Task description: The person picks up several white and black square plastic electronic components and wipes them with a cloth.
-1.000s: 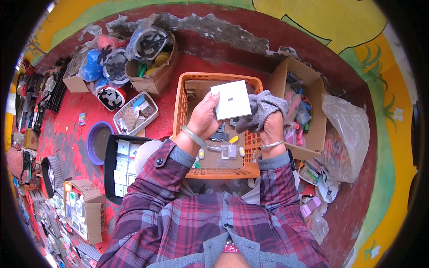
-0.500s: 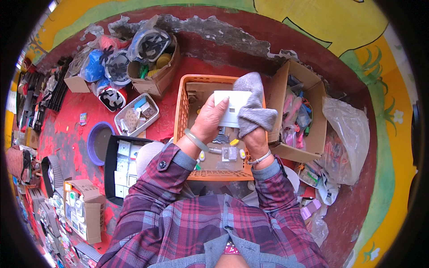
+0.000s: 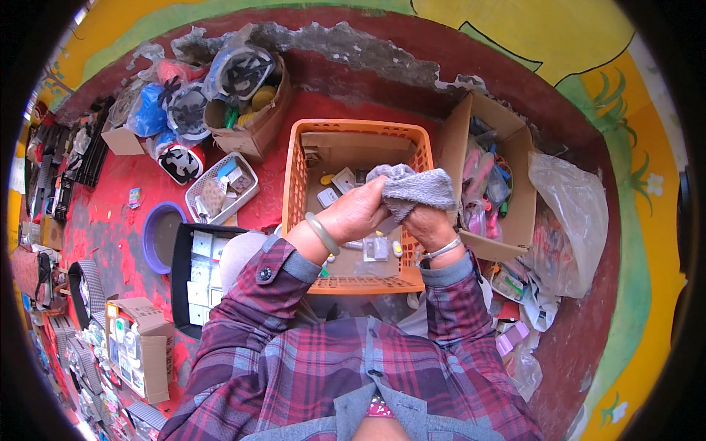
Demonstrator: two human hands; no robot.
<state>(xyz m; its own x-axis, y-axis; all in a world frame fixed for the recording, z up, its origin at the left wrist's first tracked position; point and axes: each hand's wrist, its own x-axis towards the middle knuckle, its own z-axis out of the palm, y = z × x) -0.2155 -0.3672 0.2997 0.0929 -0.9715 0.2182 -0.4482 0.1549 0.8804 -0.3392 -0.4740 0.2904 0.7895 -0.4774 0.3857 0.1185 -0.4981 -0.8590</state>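
Over the orange plastic basket (image 3: 298,136), my two hands meet at a grey cloth (image 3: 419,192). My left hand (image 3: 357,214) is closed with its thumb at the cloth's left edge. What looks like a shaded edge of a white square wall plate (image 3: 386,224) shows below these fingers; the rest is covered by the cloth and hand. My right hand (image 3: 432,228) is closed on the cloth from below, its fingers mostly hidden. Inside the basket lie small white devices (image 3: 327,196) and a clear plastic piece (image 3: 376,248) on a cardboard lining.
Right of the basket stands an open cardboard box (image 3: 500,242) of mixed goods, beside a clear plastic bag (image 3: 573,220). At left are a white basket (image 3: 234,213), a purple basin (image 3: 152,235) and a black tray (image 3: 184,253) of white boxes. Helmets (image 3: 246,73) pile up behind.
The cloth now wraps over the white wall plate, which was face-up in my left hand. Both hands have come closer together and lower, and the plate has nearly vanished from sight.
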